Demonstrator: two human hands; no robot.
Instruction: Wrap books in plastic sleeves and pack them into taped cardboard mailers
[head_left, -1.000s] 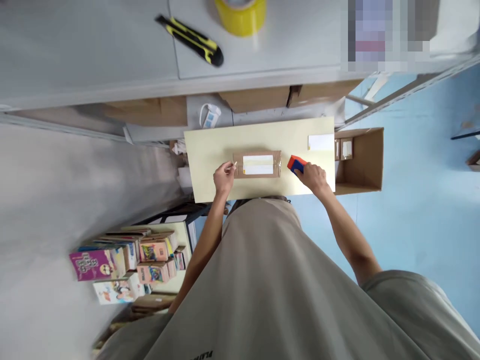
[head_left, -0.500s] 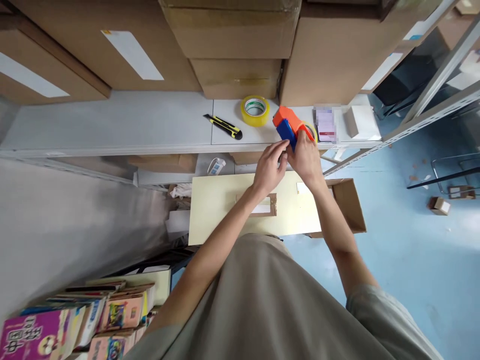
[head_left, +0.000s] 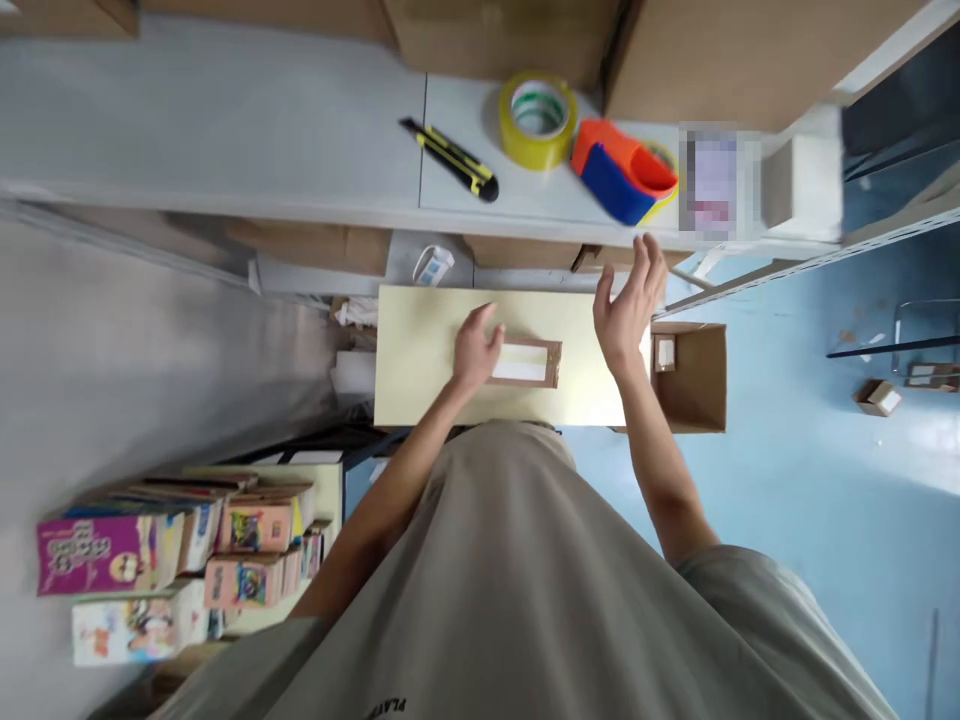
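Loosely spread, the right hand (head_left: 625,312) near the dispenser (head_left: 611,185) and left hand (head_left: 476,350) at the parcel (head_left: 529,363) seem between steps; lifting calls for closing.

Our pale desk (head_left: 412,350) bears a cardboard parcel (head_left: 525,362); on the grey shelf (head_left: 262,130) we see a cutter (head_left: 454,162), tape roll (head_left: 535,152), orange-and-blue dispenser (head_left: 616,180) and white box (head_left: 806,182).

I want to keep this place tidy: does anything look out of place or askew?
Slightly: the orange-and-blue tape dispenser sits askew near the front edge of the shelf and might be knocked off; the utility knife lies slanted; a small cardboard box sits loose on the floor. No spill shows.
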